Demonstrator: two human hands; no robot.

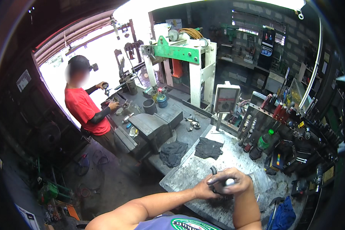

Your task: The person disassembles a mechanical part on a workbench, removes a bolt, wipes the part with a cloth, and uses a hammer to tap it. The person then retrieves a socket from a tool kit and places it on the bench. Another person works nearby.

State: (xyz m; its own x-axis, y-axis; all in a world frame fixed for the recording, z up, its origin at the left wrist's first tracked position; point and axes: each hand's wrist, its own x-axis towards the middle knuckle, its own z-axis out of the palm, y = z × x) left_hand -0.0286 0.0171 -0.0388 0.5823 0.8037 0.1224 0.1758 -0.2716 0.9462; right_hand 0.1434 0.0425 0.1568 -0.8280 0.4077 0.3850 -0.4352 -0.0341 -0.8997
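Over the scuffed metal worktop (pixel 184 179), my left hand (pixel 203 188) is closed on a dark metal part (pixel 213 170), whose curved upper piece sticks up above my fingers. My right hand (pixel 237 180) is just to the right, fingers curled round a small light cylinder (pixel 229 182) at the same part. The rest of what they hold is hidden by my fingers. A folded dark cloth (pixel 209 147) lies on the worktop beyond my hands, and another (pixel 173 153) on the grey bench to its left.
A person (pixel 86 107) in red works at the far bench. A large vise (pixel 157 126), a press frame (pixel 195 73) and a meter box (pixel 226 99) stand ahead. Tool racks (pixel 280 115), a green bottle (pixel 265 140) and a blue cloth (pixel 283 214) are on the right.
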